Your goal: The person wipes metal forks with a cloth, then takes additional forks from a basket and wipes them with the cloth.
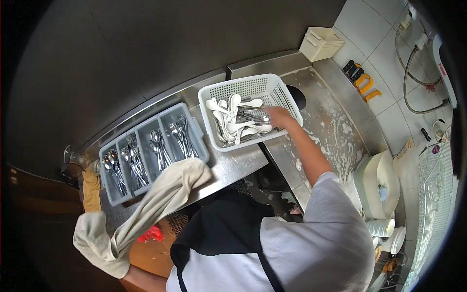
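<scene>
The steel counter (228, 169) carries the grey tray (198, 141) and, just to its right, the white basket (250, 86), with foam (340, 129) beyond. The step in hand seems to be picking through the basket, so the tray is best left square and near, its compartments within easy reach. Its leftmost compartment holds spoons and its rightmost forks, so like kinds should stay together. The cloth (160, 194) hangs over the left hand and trails along the tray's near edge; gathering it up would keep its loose end off the cutlery there. The right hand (279, 118) is inside the basket at its right side, among the pieces. It would do well to take metal cutlery (250, 117) by the handles, a few at a time, and ease it out from under the white spoons (239, 125), which lie across it and may slide or chip if pulled.

Beneath the counter, a red thing (151, 234) shows only in part past the cloth and cannot be named. A black round shape (296, 98) is cut off by the basket. The cloth covers the left hand, so its grip cannot be told. The right hand's fingers are blurred; whether they pinch anything is unclear. The lowest pieces in the basket are buried.
</scene>
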`<control>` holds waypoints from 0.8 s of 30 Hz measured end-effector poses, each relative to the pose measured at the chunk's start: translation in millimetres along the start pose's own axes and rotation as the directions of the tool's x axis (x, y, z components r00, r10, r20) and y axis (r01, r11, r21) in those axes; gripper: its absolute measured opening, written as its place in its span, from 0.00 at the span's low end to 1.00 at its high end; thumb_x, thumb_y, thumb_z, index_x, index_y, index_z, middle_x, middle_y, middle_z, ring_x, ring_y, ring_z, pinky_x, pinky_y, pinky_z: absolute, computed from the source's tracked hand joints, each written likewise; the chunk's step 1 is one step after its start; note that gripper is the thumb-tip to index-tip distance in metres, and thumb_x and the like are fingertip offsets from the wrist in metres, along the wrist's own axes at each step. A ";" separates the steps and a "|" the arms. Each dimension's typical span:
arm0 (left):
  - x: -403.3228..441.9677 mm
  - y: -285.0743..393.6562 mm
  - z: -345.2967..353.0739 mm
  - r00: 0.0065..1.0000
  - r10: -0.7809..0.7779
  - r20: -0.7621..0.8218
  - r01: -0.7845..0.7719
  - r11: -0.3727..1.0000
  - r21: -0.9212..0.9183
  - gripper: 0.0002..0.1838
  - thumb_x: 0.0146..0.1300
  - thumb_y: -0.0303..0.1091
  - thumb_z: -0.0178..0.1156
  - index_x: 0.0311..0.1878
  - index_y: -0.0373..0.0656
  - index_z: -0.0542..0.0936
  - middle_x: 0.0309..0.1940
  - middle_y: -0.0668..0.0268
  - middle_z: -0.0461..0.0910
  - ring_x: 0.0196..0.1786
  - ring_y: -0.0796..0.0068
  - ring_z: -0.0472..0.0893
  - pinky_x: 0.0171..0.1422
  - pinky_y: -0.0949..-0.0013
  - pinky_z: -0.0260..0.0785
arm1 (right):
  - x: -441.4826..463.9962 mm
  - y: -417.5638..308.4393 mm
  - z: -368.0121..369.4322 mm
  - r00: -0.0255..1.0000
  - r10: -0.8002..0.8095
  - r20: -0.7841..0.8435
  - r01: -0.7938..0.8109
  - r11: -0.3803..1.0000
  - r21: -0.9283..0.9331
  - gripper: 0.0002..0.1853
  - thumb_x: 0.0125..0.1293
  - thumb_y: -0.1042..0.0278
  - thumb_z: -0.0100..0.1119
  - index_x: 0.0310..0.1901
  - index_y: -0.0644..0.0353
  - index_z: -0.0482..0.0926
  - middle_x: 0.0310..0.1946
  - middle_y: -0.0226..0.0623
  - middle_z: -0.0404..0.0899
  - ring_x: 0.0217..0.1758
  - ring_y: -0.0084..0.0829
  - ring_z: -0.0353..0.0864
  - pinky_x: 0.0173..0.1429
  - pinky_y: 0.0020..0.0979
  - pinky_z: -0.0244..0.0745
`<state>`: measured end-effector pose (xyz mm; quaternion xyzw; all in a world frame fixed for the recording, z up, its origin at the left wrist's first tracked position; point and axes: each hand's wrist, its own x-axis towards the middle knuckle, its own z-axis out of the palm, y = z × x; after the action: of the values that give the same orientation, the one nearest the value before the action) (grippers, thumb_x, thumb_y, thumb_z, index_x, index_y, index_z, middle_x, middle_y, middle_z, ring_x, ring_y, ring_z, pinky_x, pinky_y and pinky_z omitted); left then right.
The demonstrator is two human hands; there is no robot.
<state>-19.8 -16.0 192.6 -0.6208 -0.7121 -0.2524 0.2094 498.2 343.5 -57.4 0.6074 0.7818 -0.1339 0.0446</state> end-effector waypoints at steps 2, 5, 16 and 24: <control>-35.1 -30.9 -3.9 0.993 -0.110 0.049 0.111 0.994 -0.021 0.23 0.46 0.49 0.67 0.34 0.40 0.73 0.27 0.58 0.71 0.29 0.57 0.72 0.36 0.58 0.64 | 4.3 17.1 8.3 0.995 -0.013 0.103 0.014 1.000 -0.011 0.24 0.53 0.69 0.63 0.55 0.52 0.82 0.48 0.47 0.84 0.52 0.49 0.83 0.56 0.45 0.77; -70.4 -55.9 0.2 0.945 -0.305 0.115 0.312 0.949 -0.046 0.23 0.45 0.49 0.67 0.35 0.40 0.73 0.28 0.59 0.71 0.31 0.57 0.73 0.37 0.58 0.65 | 10.2 29.9 14.6 0.993 -0.114 0.035 0.114 0.993 0.000 0.24 0.51 0.67 0.64 0.53 0.53 0.82 0.44 0.47 0.84 0.50 0.48 0.83 0.53 0.45 0.77; -53.5 41.9 19.1 0.994 -0.109 -0.016 0.110 0.965 0.236 0.27 0.43 0.47 0.69 0.41 0.39 0.74 0.38 0.57 0.72 0.40 0.54 0.74 0.44 0.57 0.69 | -5.0 48.0 -86.8 0.949 -0.250 0.194 0.204 0.952 0.227 0.14 0.57 0.64 0.64 0.44 0.58 0.87 0.36 0.43 0.86 0.40 0.39 0.86 0.48 0.37 0.78; -35.7 89.7 79.3 0.965 -0.111 0.237 0.147 0.979 -0.140 0.28 0.49 0.46 0.67 0.50 0.38 0.73 0.43 0.56 0.74 0.45 0.53 0.77 0.50 0.56 0.73 | 20.6 49.5 -78.3 0.983 -0.177 0.052 0.174 0.983 0.050 0.12 0.61 0.67 0.62 0.45 0.57 0.87 0.39 0.43 0.87 0.40 0.40 0.86 0.50 0.38 0.78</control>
<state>75.3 14.5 117.4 -0.6124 -0.7483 -0.2477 0.0598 547.8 394.7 5.3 0.5330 0.8274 -0.1720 0.0408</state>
